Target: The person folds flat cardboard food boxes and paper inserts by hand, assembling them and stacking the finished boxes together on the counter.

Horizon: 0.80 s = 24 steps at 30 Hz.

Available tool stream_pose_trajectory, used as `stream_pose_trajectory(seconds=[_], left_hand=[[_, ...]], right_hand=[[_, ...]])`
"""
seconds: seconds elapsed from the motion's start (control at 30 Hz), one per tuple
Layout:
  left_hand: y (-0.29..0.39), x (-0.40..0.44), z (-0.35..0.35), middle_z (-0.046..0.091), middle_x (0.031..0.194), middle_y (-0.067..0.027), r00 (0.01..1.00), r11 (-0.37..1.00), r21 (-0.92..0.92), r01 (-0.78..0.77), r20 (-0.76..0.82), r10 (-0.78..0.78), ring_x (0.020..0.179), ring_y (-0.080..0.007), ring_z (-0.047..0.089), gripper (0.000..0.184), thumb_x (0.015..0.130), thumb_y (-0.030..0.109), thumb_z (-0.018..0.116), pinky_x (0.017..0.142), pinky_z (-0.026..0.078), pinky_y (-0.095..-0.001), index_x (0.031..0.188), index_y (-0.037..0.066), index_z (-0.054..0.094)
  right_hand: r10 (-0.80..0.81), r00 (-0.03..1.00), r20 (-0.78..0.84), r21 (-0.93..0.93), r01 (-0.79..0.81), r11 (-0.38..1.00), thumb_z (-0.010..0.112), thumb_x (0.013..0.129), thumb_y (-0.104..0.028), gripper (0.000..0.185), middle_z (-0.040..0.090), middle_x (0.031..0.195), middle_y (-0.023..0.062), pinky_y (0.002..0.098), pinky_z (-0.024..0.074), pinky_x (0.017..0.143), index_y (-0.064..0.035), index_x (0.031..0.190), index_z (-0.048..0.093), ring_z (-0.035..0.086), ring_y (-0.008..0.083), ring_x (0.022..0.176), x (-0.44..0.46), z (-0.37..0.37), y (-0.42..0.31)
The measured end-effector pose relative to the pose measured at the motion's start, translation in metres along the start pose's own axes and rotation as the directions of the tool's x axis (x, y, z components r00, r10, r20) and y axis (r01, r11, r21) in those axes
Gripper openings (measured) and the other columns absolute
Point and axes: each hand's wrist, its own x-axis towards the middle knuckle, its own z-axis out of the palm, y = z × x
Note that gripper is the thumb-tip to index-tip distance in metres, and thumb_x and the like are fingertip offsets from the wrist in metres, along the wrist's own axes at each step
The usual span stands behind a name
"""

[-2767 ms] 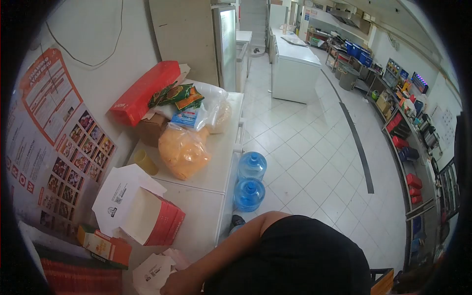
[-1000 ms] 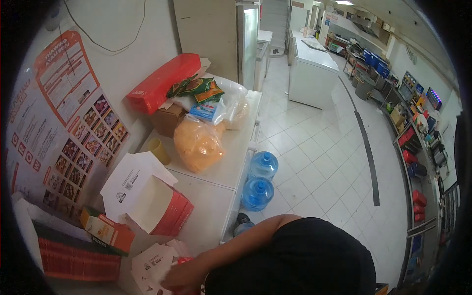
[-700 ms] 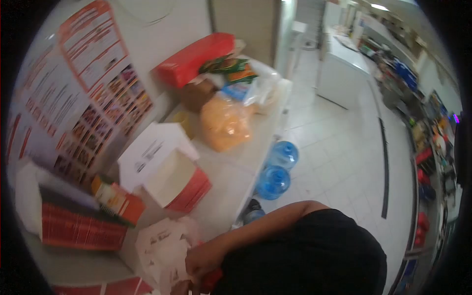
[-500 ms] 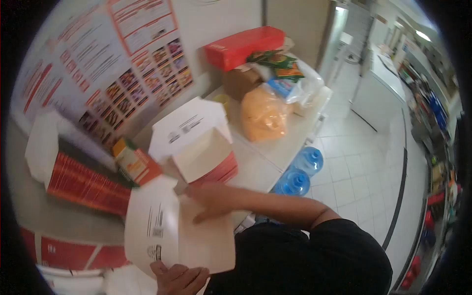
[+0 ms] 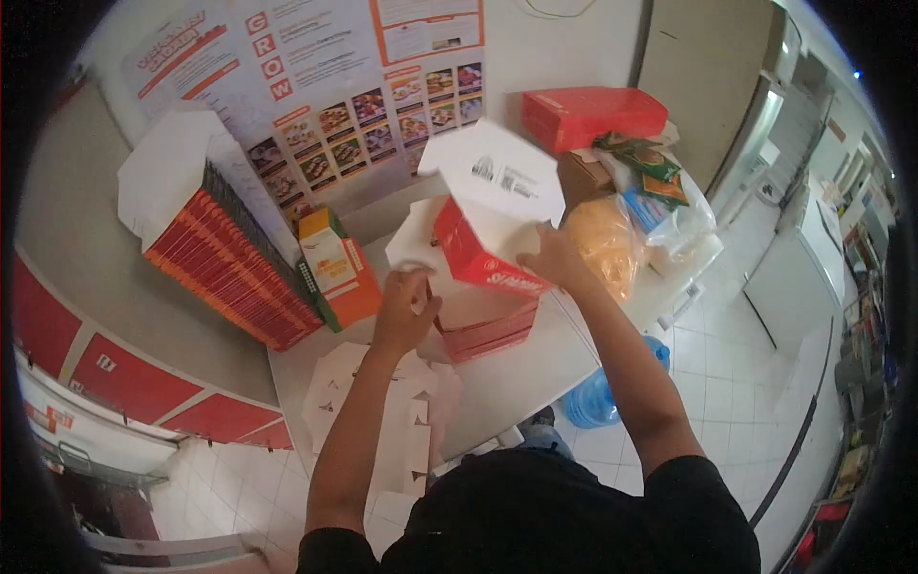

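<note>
A folded red and white box (image 5: 478,256) with its white lid raised sits over a stack of similar boxes (image 5: 490,330) on the white counter. My right hand (image 5: 553,256) grips its right edge. Just left of the stack is my left hand (image 5: 409,304), its fingers bent and apart, with nothing visible between them. Flat white box blanks (image 5: 335,378) lie below my left hand. An orange and green carton (image 5: 339,273) stands to its left, beside a long row of nested red boxes (image 5: 229,263).
Behind to the right are a red box (image 5: 595,115), a bag of orange contents (image 5: 604,244) and green packets (image 5: 636,153). Blue water bottles (image 5: 591,400) stand on the floor beside the counter (image 5: 559,359). Printed posters (image 5: 325,57) cover the wall.
The view has swung left. The opened box has moved from near my body up and back onto the stack. My left hand has left its lower edge; my right hand now grips its side.
</note>
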Motion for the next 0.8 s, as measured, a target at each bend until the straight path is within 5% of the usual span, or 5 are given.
stream_pose_trajectory(seconds=[0.33,0.53,0.63,0.73,0.8], left_hand=[[-0.037,0.008,-0.008,0.071,0.102,-0.0138,0.958,0.982,0.056,0.178,0.216,-0.186,0.087,-0.0256,0.071,0.042,0.087,0.02,0.075,0.079,0.059,-0.0379,0.124,0.008,0.06],[0.0,-0.015,0.002,0.07,0.122,-0.0172,0.933,0.89,-0.282,0.358,0.152,-0.327,0.104,-0.0318,0.073,0.063,0.087,0.022,0.076,0.09,0.058,-0.0407,0.143,0.01,0.049],[0.008,-0.051,0.015,0.067,0.126,-0.019,0.951,0.921,-0.279,0.271,-0.071,-0.301,0.118,-0.0324,0.067,0.073,0.089,0.016,0.078,0.095,0.055,-0.0446,0.15,0.012,0.039],[0.003,-0.13,0.025,0.059,0.138,-0.0236,0.945,0.936,0.162,0.313,-0.145,-0.291,0.132,-0.0363,0.057,0.084,0.088,0.023,0.08,0.104,0.049,-0.0512,0.154,0.006,0.033],[0.047,-0.175,0.012,0.053,0.142,-0.0256,0.771,0.582,0.635,0.508,-0.033,-0.636,0.14,-0.0386,0.046,0.084,0.086,0.024,0.081,0.11,0.042,-0.0535,0.152,0.002,0.035]], right_hand=[[0.034,0.987,0.16,-0.135,-0.012,0.991,0.064,0.086,-0.01,0.038,0.071,0.105,0.0312,0.0551,0.0544,0.091,0.0027,0.122,0.062,0.068,0.0482,0.103,0.005,-0.002,-0.029],[0.046,0.998,0.035,-0.125,-0.041,0.991,0.053,0.09,-0.004,0.029,0.071,0.101,0.0303,0.0552,0.0565,0.086,-0.0005,0.116,0.064,0.07,0.0481,0.097,0.0,0.005,-0.042],[0.055,0.998,0.034,-0.184,-0.047,0.982,0.054,0.091,-0.008,0.021,0.072,0.094,0.0284,0.0541,0.0579,0.081,-0.0016,0.109,0.065,0.071,0.0458,0.092,0.0,0.015,-0.038],[0.013,1.0,-0.023,-0.274,-0.018,0.961,0.058,0.093,-0.014,0.014,0.072,0.087,0.0246,0.053,0.0599,0.073,-0.0031,0.099,0.065,0.074,0.0412,0.082,0.002,0.041,-0.021],[0.036,0.999,-0.015,-0.299,-0.039,0.953,0.058,0.093,-0.016,0.016,0.073,0.088,0.0241,0.0525,0.06,0.073,-0.0029,0.099,0.066,0.074,0.0405,0.082,-0.001,0.033,-0.028]])
